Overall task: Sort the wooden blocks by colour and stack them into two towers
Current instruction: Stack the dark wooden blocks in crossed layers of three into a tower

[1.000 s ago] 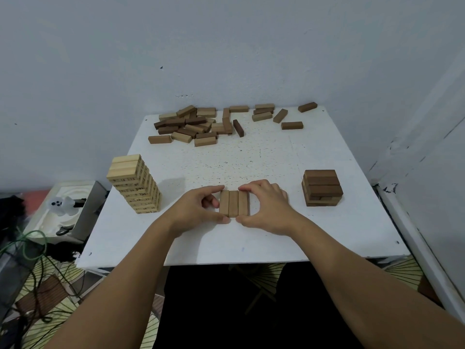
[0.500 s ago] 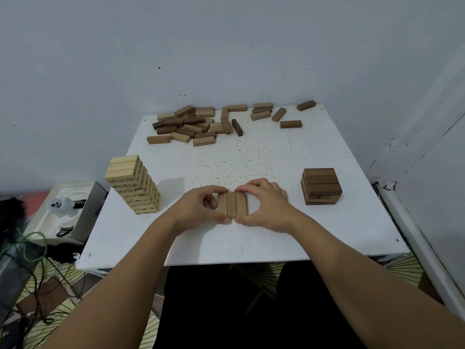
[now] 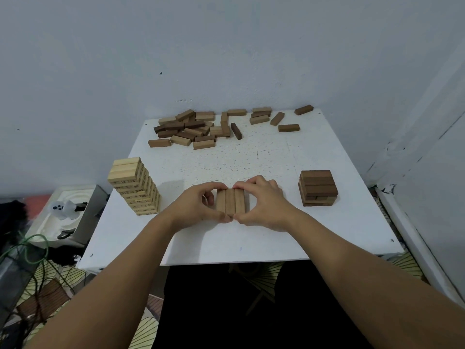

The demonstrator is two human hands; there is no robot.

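Change since the previous second: almost none. Both hands remain clamped on the same row of three blocks point(image 3: 230, 203) at the near centre of the desk point(image 3: 264, 157); the row has been squared up slightly but not lifted. Judged from this, the current step is aligning a three-block layer before it is carried to a tower.

Left to right:

- Light tower point(image 3: 134, 185), left side of the desk. Pale, smooth rectangular blocks in crossed layers of three; small dark printed marks on the side faces. Tall, and it appears slightly twisted.
- Left hand point(image 3: 195, 206). Fingers curled round the left side and far end of the row, thumb at the near end.
- The row. Three mid-brown bars lying flat, side by side and touching, long axes running near to far.
- Right hand point(image 3: 263, 204). Fingers grasping the right side of the row in mirror fashion.
- Dark tower point(image 3: 317, 188), right side. Dark brown blocks, a few layers, much lower.
- Unsorted pile point(image 3: 198, 129), far edge. Mixed-tone blocks lying loose, several overlapping.

The desk surface is white with dark speckles.
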